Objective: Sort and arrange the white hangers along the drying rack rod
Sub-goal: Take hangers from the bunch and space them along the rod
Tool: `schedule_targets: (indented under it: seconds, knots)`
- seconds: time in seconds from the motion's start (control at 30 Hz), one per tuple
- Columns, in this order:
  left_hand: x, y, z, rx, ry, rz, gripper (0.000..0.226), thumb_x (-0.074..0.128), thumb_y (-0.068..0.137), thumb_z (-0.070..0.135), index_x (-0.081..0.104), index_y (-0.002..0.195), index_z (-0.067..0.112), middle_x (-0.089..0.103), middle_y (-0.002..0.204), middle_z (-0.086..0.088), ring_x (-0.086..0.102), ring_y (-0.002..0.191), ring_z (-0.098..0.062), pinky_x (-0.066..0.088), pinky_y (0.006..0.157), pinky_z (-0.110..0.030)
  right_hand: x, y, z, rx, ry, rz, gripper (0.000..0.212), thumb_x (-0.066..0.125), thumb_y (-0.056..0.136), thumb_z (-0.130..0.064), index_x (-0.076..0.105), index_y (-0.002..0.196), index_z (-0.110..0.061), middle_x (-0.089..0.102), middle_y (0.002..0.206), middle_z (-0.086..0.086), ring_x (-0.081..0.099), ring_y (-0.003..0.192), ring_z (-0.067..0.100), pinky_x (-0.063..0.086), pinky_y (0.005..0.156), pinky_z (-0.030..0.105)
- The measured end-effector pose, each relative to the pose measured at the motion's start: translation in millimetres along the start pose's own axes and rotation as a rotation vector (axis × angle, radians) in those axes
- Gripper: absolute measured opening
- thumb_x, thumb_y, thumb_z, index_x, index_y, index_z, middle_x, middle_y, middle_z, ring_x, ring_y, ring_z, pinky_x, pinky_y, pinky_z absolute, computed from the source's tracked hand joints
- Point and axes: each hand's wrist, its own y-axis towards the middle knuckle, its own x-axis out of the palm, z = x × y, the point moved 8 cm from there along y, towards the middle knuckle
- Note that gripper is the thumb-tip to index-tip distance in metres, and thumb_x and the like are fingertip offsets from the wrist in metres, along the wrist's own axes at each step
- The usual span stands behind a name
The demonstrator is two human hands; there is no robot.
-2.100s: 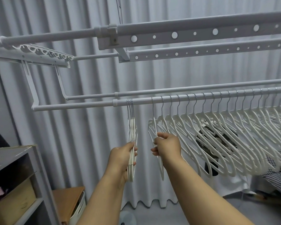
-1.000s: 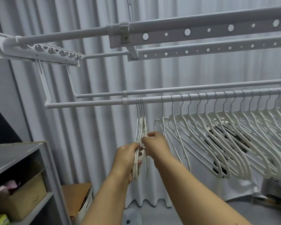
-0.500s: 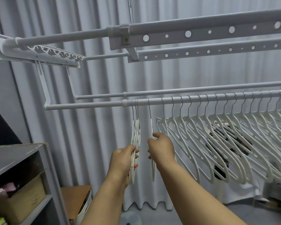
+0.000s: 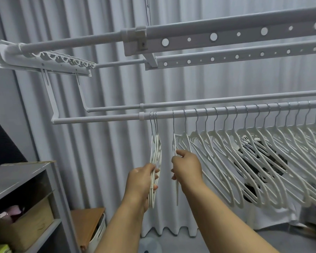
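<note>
Along the rod (image 4: 226,111), a long row of hangers (image 4: 244,161) is hung to the right, well spread. A small bunch (image 4: 155,161) is clenched in the left hand (image 4: 141,181) near the rod's joint. One hanger (image 4: 174,143), pulled from the row half a second ago, is grasped by the right hand (image 4: 187,168) just beside the bunch, so it seems about to be added.

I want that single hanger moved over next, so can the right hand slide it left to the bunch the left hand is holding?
Probably yes. The right hand already grips the single hanger, and the rod looks bare between its hook and the bunch held by the left hand.
</note>
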Motion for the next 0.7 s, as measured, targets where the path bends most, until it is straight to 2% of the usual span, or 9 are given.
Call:
schedule_targets:
  seconds: [0.27,0.6,0.7]
  knots:
    - [0.6,-4.1,2.0,0.006,0.011,-0.001,0.022,0.056,0.089,0.014,0.067,0.075,0.0,0.052,0.059,-0.005,0.039,0.039,-0.012,0.035,0.044,-0.023,-3.3,-2.2,0.7,0.003,-0.001,-0.007,0.052,0.044,0.088,-0.009,0.045,0.14,-0.014,0.062,0.12,0.011,0.065,0.086,0.025,0.046,0.048,0.022]
    - [-0.5,-2.4,2.1,-0.003,0.001,-0.011,0.022,0.056,0.088,0.012,0.066,0.073,0.0,0.051,0.057,-0.004,0.038,0.037,-0.012,0.034,0.045,-0.024,-7.9,-4.7,0.4,-0.006,-0.065,0.004,0.052,0.045,0.088,-0.009,0.046,0.139,-0.017,0.063,0.096,0.005,0.064,0.07,0.017,0.048,0.049,0.021]
    - [-0.3,-1.0,0.5,-0.016,0.0,-0.015,0.02,0.057,0.087,0.012,0.067,0.076,-0.002,0.05,0.058,-0.005,0.038,0.039,-0.013,0.035,0.046,-0.024,-8.5,-2.7,1.7,0.0,-0.084,-0.002,0.052,0.045,0.088,-0.009,0.045,0.139,-0.016,0.065,0.107,0.011,0.066,0.075,0.021,0.048,0.049,0.02]
